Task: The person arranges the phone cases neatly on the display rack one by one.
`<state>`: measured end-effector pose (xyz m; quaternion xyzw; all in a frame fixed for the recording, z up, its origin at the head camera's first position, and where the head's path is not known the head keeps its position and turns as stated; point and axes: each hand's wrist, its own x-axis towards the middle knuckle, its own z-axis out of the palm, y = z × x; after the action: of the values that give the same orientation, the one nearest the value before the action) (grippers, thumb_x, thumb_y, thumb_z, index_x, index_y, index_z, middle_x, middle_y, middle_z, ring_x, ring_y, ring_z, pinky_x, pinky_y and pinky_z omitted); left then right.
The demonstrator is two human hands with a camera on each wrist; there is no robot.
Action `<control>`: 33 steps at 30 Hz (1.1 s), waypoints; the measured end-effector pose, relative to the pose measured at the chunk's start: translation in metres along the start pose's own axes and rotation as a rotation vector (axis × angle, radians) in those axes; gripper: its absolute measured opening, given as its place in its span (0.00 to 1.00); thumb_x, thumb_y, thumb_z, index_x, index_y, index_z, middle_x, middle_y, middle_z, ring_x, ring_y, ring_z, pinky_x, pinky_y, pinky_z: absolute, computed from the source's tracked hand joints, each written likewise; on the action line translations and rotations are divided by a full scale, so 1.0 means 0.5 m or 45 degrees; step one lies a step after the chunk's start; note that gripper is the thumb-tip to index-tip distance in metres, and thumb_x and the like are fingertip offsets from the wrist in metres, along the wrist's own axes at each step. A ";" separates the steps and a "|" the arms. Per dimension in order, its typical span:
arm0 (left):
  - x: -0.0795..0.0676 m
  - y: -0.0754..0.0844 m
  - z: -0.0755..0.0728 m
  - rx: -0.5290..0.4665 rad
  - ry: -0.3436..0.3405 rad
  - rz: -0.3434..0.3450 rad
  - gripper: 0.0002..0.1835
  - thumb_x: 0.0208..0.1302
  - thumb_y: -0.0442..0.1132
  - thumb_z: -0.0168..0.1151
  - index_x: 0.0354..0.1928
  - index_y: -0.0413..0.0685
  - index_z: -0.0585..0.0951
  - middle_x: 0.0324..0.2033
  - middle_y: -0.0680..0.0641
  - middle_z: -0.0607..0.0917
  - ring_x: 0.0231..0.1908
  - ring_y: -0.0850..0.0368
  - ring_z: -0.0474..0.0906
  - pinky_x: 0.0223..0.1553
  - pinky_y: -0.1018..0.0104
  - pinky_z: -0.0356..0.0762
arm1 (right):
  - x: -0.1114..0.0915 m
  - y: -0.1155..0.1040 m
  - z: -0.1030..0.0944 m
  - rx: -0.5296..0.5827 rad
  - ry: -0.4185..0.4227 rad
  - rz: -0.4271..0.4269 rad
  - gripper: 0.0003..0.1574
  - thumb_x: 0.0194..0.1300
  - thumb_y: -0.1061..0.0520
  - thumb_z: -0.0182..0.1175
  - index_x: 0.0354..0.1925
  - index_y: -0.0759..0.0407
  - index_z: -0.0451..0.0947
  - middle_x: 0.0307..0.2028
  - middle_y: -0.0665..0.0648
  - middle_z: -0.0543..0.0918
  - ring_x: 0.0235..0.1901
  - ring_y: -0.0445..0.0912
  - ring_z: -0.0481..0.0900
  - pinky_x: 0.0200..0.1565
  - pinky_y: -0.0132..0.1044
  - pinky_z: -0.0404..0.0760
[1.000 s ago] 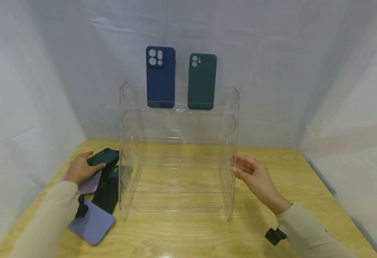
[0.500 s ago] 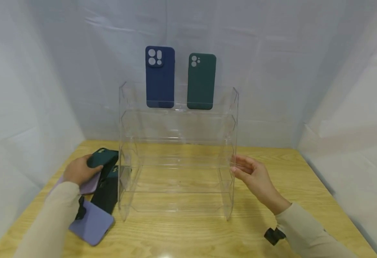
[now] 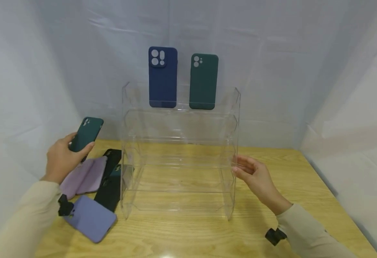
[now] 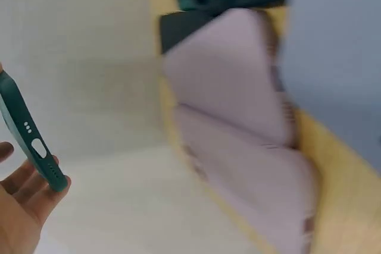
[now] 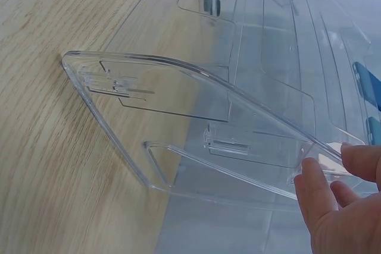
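Note:
My left hand (image 3: 61, 159) grips a dark green phone case (image 3: 86, 133) by its lower part, holding it tilted above the pile. In the left wrist view, fingers lie along the end of this green case (image 4: 30, 135), where a port cutout shows. At the right side of a clear tiered display rack (image 3: 179, 191), my right hand (image 3: 256, 177) holds the side panel, thumb toward the front edge; the right wrist view shows fingertips right at the clear panel (image 5: 172, 102). A blue phone case (image 3: 163, 82) and another green phone case (image 3: 203, 86) stand upright on the top tier.
Left of the rack lie two pinkish-purple phone cases (image 3: 91, 175), black phone cases (image 3: 108, 191) and a lavender phone case (image 3: 93, 219). The wooden table (image 3: 182, 240) is bounded by pale sheeting (image 3: 266, 71) behind and at both sides.
The left hand has lifted the green phone case off the pile, up and to the left, uncovering the purple and black cases. The right hand stays at the rack's side.

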<state>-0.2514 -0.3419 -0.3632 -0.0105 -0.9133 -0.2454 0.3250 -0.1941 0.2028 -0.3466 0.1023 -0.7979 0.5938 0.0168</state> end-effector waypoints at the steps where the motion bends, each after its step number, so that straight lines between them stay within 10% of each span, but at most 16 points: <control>1: 0.006 0.009 -0.009 -0.011 0.017 0.006 0.39 0.58 0.54 0.66 0.60 0.27 0.72 0.43 0.23 0.78 0.36 0.30 0.76 0.33 0.38 0.71 | 0.000 0.000 0.000 0.001 0.001 0.001 0.32 0.65 0.61 0.61 0.65 0.69 0.65 0.61 0.68 0.72 0.58 0.58 0.74 0.48 0.31 0.80; 9: 0.052 0.108 -0.072 -0.108 0.157 0.090 0.40 0.56 0.50 0.68 0.64 0.31 0.69 0.48 0.24 0.75 0.43 0.27 0.75 0.39 0.36 0.70 | 0.000 0.001 0.000 0.002 0.004 0.006 0.32 0.65 0.61 0.61 0.65 0.69 0.65 0.61 0.68 0.72 0.57 0.55 0.76 0.48 0.31 0.79; 14: 0.070 0.196 -0.095 -0.190 0.247 0.148 0.41 0.54 0.50 0.69 0.66 0.35 0.68 0.51 0.27 0.73 0.45 0.30 0.75 0.36 0.78 0.68 | 0.000 0.001 -0.002 -0.010 0.009 0.013 0.32 0.65 0.60 0.61 0.65 0.68 0.66 0.61 0.66 0.73 0.56 0.54 0.76 0.47 0.31 0.79; 18: 0.078 0.267 -0.101 -0.277 0.288 0.210 0.42 0.53 0.48 0.70 0.68 0.38 0.67 0.49 0.27 0.71 0.44 0.35 0.74 0.34 0.91 0.57 | 0.000 0.002 -0.002 -0.013 0.008 0.013 0.33 0.65 0.60 0.61 0.65 0.69 0.65 0.61 0.66 0.73 0.56 0.52 0.77 0.47 0.31 0.79; 24: 0.089 0.361 -0.084 -0.389 0.240 0.234 0.42 0.54 0.46 0.69 0.69 0.40 0.64 0.50 0.31 0.69 0.45 0.45 0.72 0.34 0.87 0.65 | -0.001 0.005 -0.002 0.006 0.005 0.008 0.33 0.66 0.59 0.61 0.65 0.68 0.65 0.61 0.66 0.73 0.57 0.54 0.76 0.48 0.32 0.80; 33: 0.093 0.464 -0.005 -0.544 0.322 0.253 0.44 0.55 0.51 0.68 0.69 0.37 0.64 0.52 0.31 0.68 0.46 0.45 0.72 0.42 0.50 0.79 | -0.004 0.000 0.003 -0.003 -0.008 0.008 0.34 0.66 0.58 0.61 0.66 0.68 0.64 0.61 0.67 0.73 0.59 0.59 0.74 0.48 0.32 0.79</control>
<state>-0.2452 -0.1457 -0.2310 -0.1378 -0.7873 -0.3989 0.4494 -0.1920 0.2015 -0.3473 0.1015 -0.7991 0.5925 0.0126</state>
